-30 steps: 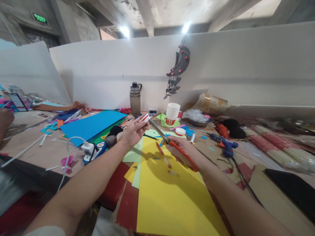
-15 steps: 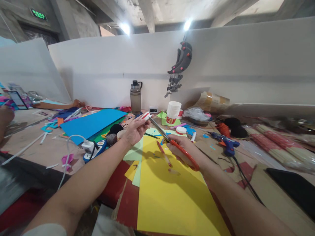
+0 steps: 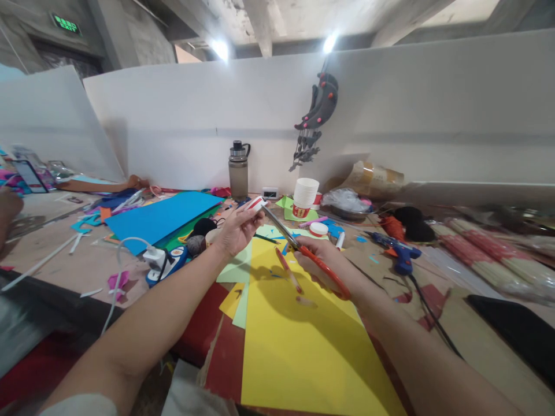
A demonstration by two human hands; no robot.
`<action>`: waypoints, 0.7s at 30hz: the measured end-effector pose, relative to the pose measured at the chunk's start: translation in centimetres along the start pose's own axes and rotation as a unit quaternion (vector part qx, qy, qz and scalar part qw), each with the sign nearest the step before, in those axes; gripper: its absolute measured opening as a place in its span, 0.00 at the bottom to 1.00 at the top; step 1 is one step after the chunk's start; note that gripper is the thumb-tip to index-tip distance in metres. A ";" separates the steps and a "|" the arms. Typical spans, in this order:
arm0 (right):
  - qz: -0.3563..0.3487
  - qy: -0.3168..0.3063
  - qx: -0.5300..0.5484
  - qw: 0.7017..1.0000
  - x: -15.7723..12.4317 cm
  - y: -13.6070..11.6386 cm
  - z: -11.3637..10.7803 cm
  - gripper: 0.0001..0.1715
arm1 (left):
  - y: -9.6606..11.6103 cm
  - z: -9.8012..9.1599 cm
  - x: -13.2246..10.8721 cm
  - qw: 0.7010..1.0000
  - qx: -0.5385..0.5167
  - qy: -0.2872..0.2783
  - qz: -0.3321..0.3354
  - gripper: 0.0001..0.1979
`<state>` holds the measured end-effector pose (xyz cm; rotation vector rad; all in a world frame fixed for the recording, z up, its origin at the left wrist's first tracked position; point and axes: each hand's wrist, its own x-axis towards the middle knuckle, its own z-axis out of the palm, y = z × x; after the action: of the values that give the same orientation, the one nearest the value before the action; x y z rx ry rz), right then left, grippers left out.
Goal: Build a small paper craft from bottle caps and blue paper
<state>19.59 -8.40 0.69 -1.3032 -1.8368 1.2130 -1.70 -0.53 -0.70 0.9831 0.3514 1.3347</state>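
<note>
My left hand [image 3: 239, 231] pinches a small white piece with a red band [image 3: 256, 204], which looks like part of a paper cup. Red-handled scissors [image 3: 326, 271] are in my right hand [image 3: 318, 257]. Their blades reach up and left, the tips at the edge of the white piece. Below my hands lies a large yellow sheet of paper [image 3: 303, 358], with a red-and-clear pen [image 3: 288, 269] on it. Beyond the scissors, a white cut ring with a red edge [image 3: 318, 229] rests among blue scraps.
A stack of paper cups [image 3: 306, 193] and a water bottle [image 3: 238, 173] stand at the back. Blue card [image 3: 165, 216] and a power strip [image 3: 169, 267] lie left. To the right are a blue glue gun [image 3: 401, 254] and wrapped sticks [image 3: 489, 248]. A person's hand [image 3: 9, 208] shows far left.
</note>
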 end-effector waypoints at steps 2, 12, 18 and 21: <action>-0.004 -0.002 0.000 1.000 0.0 0.1 0.0 0.11 | 0.0 0.1 0.0 1.000 -0.001 0.001 0.001 0.18; -0.012 -0.009 0.000 1.000 -0.1 0.0 -0.1 0.10 | 0.0 -0.1 -0.1 1.000 0.010 -0.001 0.005 0.17; -0.008 -0.044 0.047 0.998 -0.2 0.1 0.2 0.12 | -0.2 0.0 0.0 0.999 0.002 0.028 -0.024 0.12; -0.034 -0.038 0.059 0.997 -0.2 0.5 0.4 0.15 | -0.2 0.2 0.1 0.998 0.000 0.051 -0.041 0.10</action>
<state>19.53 -8.72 0.12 -1.1352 -1.8174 1.3286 -1.37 -0.48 -0.73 0.8942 0.4648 1.3123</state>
